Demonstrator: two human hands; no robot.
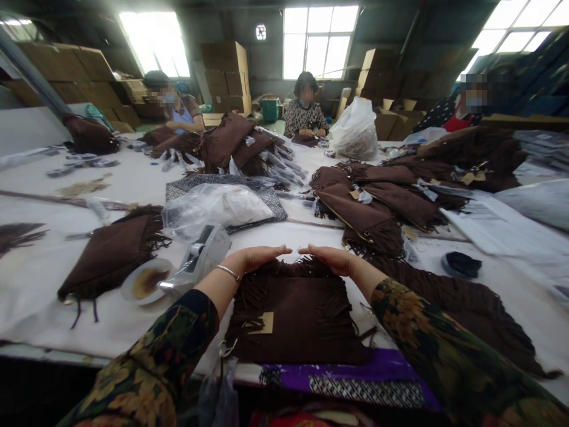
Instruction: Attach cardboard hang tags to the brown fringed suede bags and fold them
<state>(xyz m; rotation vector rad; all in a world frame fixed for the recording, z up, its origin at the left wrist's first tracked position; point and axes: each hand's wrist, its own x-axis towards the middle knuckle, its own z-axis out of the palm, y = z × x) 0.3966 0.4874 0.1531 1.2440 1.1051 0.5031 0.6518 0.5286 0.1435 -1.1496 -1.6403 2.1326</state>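
Note:
A dark brown fringed bag lies flat in front of me at the table's near edge, with a small tan tag on its left side. My left hand rests at the bag's far left corner, fingers stretched toward the middle. Opposite it, my right hand reaches in from the far right corner, its fingers also extended. Both touch or hover just over the fringe at the far edge; which one I cannot tell. The fingertips are a small gap apart. Under the bag's near edge shows a purple patterned cloth.
A tape dispenser and a white dish stand left of my arm. Brown bags are heaped ahead and at right. A clear plastic bag lies beyond the dispenser. Several people sit across the white table.

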